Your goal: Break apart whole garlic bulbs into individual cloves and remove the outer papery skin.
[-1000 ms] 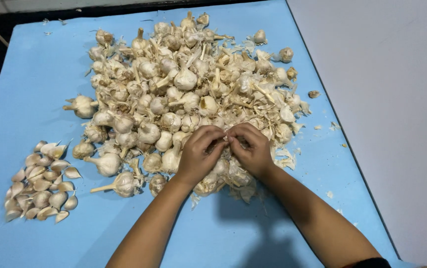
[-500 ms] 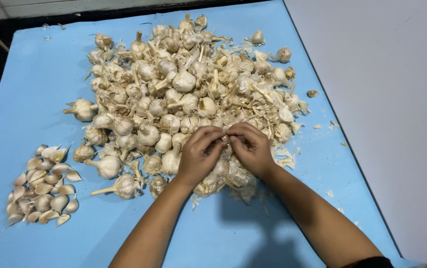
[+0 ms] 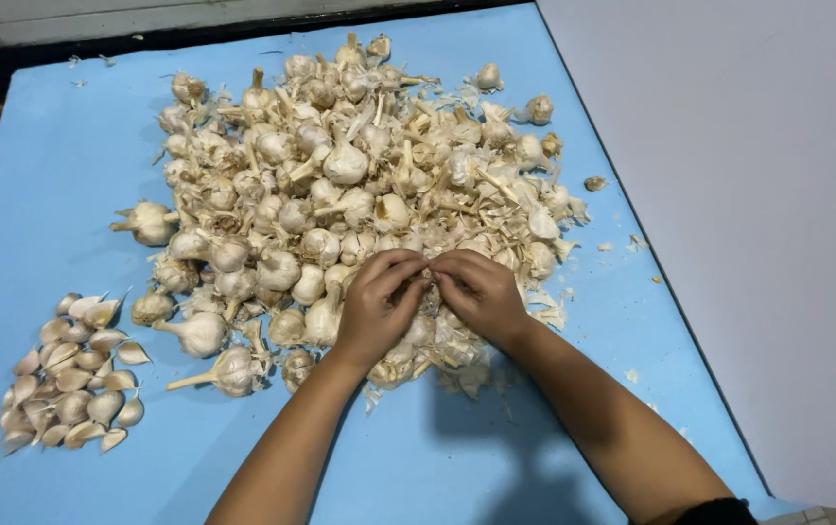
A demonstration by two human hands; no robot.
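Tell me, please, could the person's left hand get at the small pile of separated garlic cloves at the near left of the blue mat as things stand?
Probably yes. The left hand is at the big garlic heap, fingertips meeting the right hand. Only bare blue mat and a few loose bulbs lie between it and the clove pile.

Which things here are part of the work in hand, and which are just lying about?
In use: left hand, right hand, garlic pile, separated cloves, blue mat.
Lying about: stray husk bits, grey surface to the right.
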